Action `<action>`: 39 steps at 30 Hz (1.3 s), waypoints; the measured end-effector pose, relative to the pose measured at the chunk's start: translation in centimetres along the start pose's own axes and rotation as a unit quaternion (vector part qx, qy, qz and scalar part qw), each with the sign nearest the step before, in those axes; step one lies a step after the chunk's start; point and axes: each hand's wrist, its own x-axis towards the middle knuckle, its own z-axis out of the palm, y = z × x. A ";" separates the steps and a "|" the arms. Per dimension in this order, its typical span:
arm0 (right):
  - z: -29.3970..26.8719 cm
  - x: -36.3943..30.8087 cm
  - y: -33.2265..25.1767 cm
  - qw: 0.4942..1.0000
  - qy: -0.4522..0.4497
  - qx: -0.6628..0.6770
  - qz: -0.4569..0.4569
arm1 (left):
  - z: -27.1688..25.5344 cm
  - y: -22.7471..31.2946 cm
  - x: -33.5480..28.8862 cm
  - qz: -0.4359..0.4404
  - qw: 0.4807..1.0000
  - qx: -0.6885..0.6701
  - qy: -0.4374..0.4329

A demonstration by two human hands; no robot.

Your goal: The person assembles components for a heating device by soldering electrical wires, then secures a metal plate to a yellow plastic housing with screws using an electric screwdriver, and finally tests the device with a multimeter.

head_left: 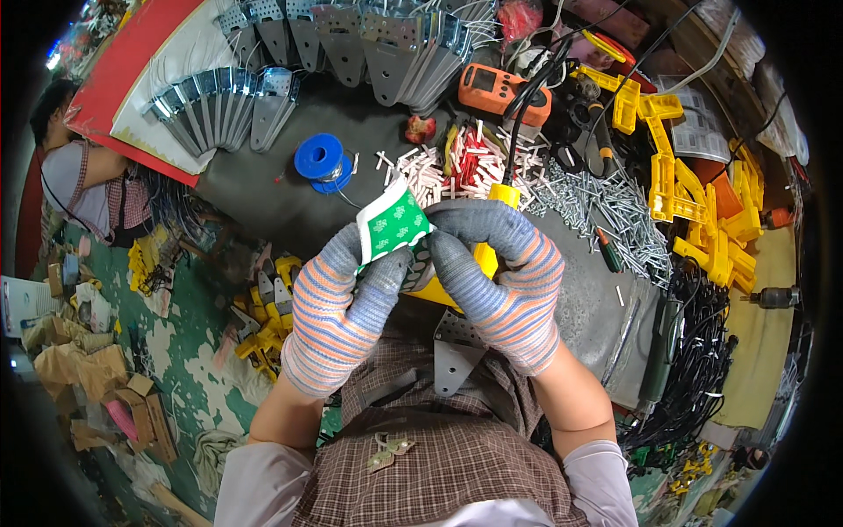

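Both my hands wear striped knit gloves with grey fingers. My left hand (338, 303) is closed on a small green-and-white patterned piece (397, 227), held up in front of me; I cannot tell if it is a packet or folded sheet. Thumb and fingers of my right hand (505, 281) pinch its right corner. Just behind and below the hands is a yellow plastic body (486, 256), partly hidden, with a black cable running up from it. A grey pointed metal plate with holes (457, 351) sticks out below it, over my checked apron (421, 457).
On the dark table lie a blue wire spool (320, 161), white sleeves (417, 176), screws (606, 220), an orange meter (505, 92) and yellow plastic parts (694, 206). Metal plates (391, 57) line the back. Black cables (694, 369) hang right. Another person (88, 171) sits far left.
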 end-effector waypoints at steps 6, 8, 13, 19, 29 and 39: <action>-0.6 0.5 0.8 0.996 0.007 0.053 0.078 | -1.4 -1.3 2.4 -0.018 0.997 -0.014 -0.075; -1.2 1.2 1.3 0.999 0.004 -0.009 0.032 | -2.0 -1.5 4.0 -0.100 0.985 -0.066 -0.124; -3.7 3.4 2.3 0.981 -0.032 -0.183 -0.061 | -4.8 -7.9 9.4 0.030 0.934 0.347 0.074; -6.1 3.6 3.3 0.871 -0.279 -0.368 -0.169 | -2.3 -6.5 2.7 0.171 0.905 0.372 -0.113; -4.9 4.6 4.7 0.809 -0.452 -0.349 -0.139 | 0.1 -11.5 -2.2 0.129 0.925 0.336 -0.123; -9.5 0.5 1.0 0.962 -0.231 -0.141 0.047 | -1.3 -8.7 0.6 0.018 0.998 0.061 -0.011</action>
